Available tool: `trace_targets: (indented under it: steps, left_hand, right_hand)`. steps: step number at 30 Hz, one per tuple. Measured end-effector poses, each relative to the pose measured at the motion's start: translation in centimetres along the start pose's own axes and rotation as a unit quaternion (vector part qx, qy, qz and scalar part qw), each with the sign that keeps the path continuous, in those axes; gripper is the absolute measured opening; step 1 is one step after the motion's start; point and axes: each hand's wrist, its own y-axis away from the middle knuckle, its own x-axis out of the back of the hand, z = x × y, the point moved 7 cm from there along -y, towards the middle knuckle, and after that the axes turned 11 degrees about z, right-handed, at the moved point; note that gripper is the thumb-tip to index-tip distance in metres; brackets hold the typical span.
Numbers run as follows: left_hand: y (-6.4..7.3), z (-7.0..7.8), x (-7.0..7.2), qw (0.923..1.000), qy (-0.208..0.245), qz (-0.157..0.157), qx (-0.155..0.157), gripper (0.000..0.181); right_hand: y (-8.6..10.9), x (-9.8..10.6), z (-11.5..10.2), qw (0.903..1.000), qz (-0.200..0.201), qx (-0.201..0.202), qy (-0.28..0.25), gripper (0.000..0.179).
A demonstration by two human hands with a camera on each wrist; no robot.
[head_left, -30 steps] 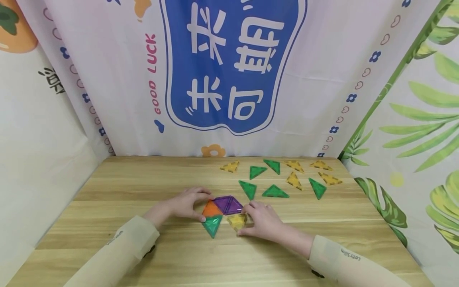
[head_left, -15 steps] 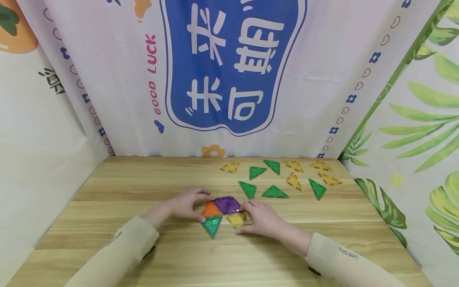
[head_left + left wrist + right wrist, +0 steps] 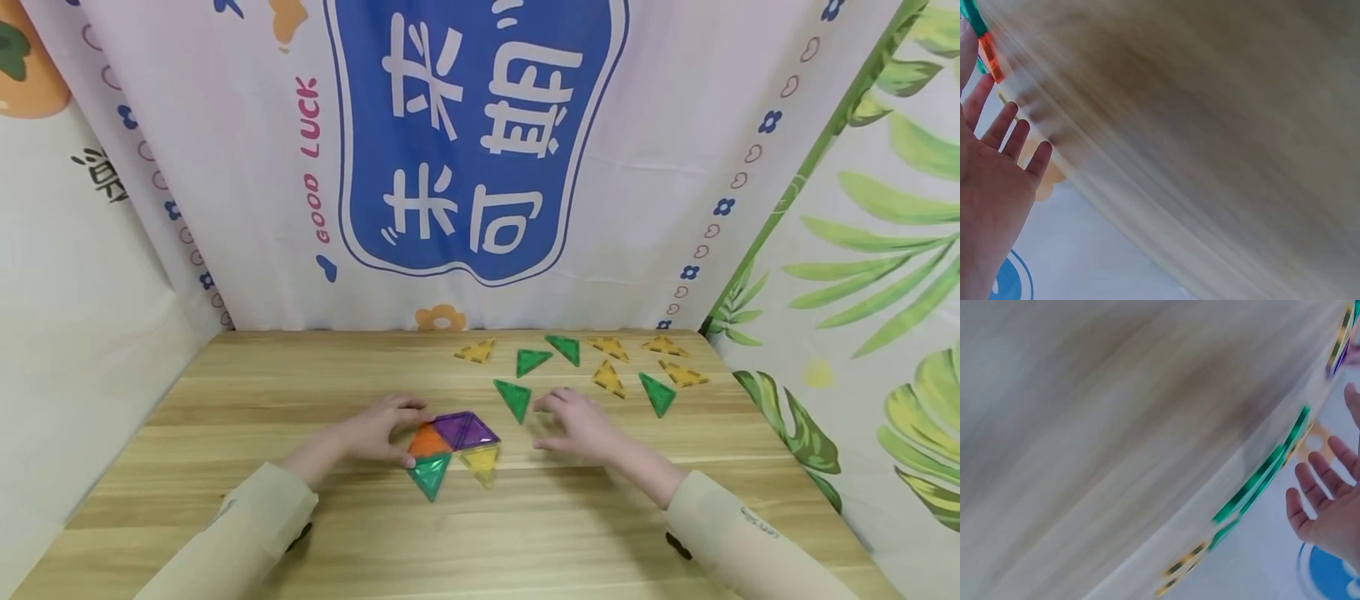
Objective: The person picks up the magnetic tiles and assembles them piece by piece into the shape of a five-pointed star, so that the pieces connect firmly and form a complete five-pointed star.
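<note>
Translucent triangular magnetic tiles lie fitted together mid-table: a teal tile [image 3: 431,477], an orange tile [image 3: 429,442], two purple tiles [image 3: 467,431] and a pale yellow tile [image 3: 482,462]. At their left side rests my left hand [image 3: 377,431], thumb at the orange and teal seam and forefinger near the orange tile's upper corner. Its other fingers spread loosely in the left wrist view. My right hand [image 3: 579,425] is off the group, fingers apart, beside a loose green tile [image 3: 513,400]. It hides the place where another green tile lay. The right wrist view shows its fingers loosely spread.
Further loose green tiles [image 3: 533,361] and several yellow-orange tiles [image 3: 608,379] lie scattered at the back right. The wooden table [image 3: 300,367] ends at a printed cloth [image 3: 637,250] hanging behind, with more cloth at both sides.
My right hand first slid the pale yellow tile left against the purple one, then let go and moved right and slightly away from me. My left hand stays at the orange tile.
</note>
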Motion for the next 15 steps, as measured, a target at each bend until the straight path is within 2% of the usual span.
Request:
trace_targets:
  steps: [8, 15]
  left_hand:
    - [1.7, -1.4, 1.2, 0.9998, 0.011, 0.015, 0.004, 0.071]
    - [2.7, -3.1, 2.1, 0.9994, 0.010, 0.027, 0.016, 0.071]
  right_hand:
    - [-0.1, 1.2, 3.8, 0.9982, 0.004, -0.043, -0.041, 0.049]
    - [-0.2, 1.2, 6.5, 0.9971, -0.007, -0.066, -0.037, 0.053]
